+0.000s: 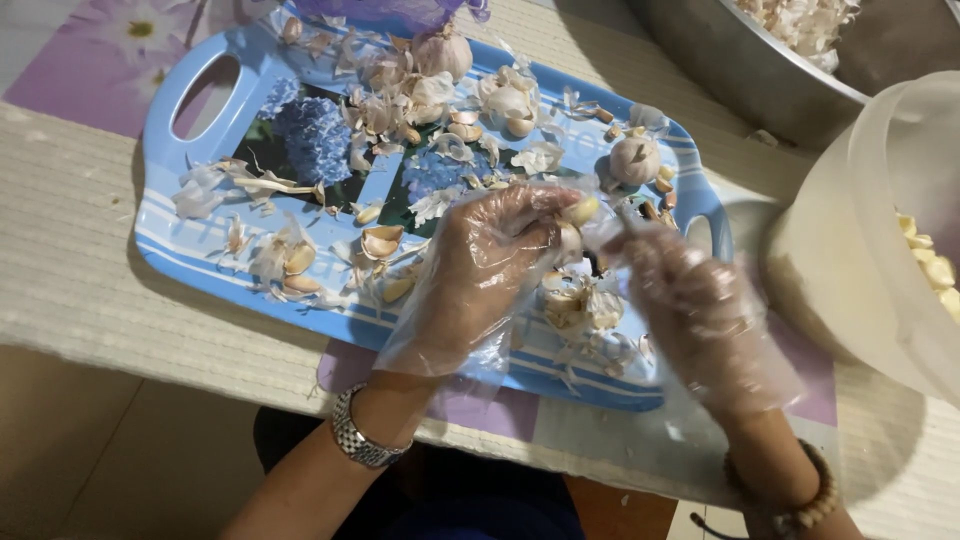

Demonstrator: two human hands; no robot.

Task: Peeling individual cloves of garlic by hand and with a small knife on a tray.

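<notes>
The left hand (490,262), in a loose clear glove, was curled nearly closed around a garlic clove (578,212) pinched at its fingertips. The right hand (690,305), gloved too, had its fingers bunched against that same clove; whether it gripped skin or a small tool, I couldn't tell. Below both hands sat the blue tray (170,235), strewn with papery peel. The slack gloves looked slippery, so the clove might well have squirted out toward the white tub (880,230) just right of the right hand, or off the near edge.
</notes>
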